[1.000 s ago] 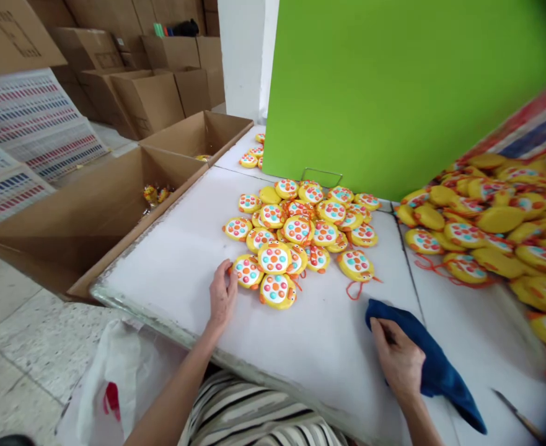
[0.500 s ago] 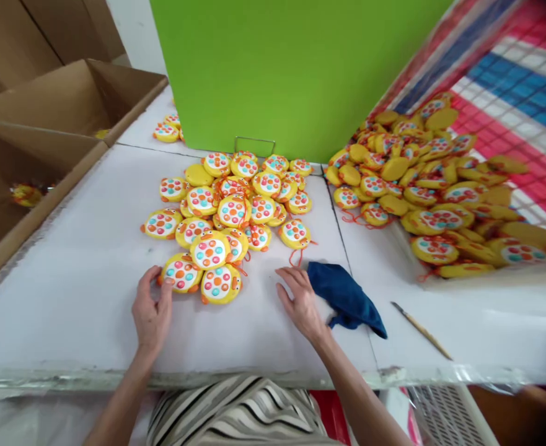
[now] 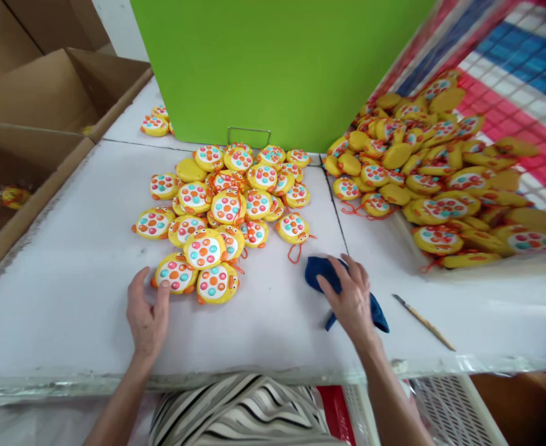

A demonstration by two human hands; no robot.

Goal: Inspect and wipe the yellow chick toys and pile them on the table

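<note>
Several yellow duck-shaped pieces with white, dotted faces lie in a pile (image 3: 227,205) on the white table. My left hand (image 3: 148,313) rests at the pile's front left, fingers apart, its thumb at the edge of a duck piece (image 3: 176,274). On a crumpled dark blue cloth (image 3: 317,271) lies my right hand (image 3: 351,297), its fingers spread over the fabric; whether they grip it is hard to tell. Right of that hand is a thin knife with a wooden handle (image 3: 425,323).
A large heap of duck pieces (image 3: 442,207) fills a container at the right. Open cardboard boxes (image 3: 35,148) stand at the left. A green board (image 3: 273,68) rises behind the pile, with a wire loop (image 3: 249,130) at its base.
My right hand has moved right, from bare table beside the blue cloth onto the cloth. My left hand has stayed by the same duck piece. The view has shifted slightly.
</note>
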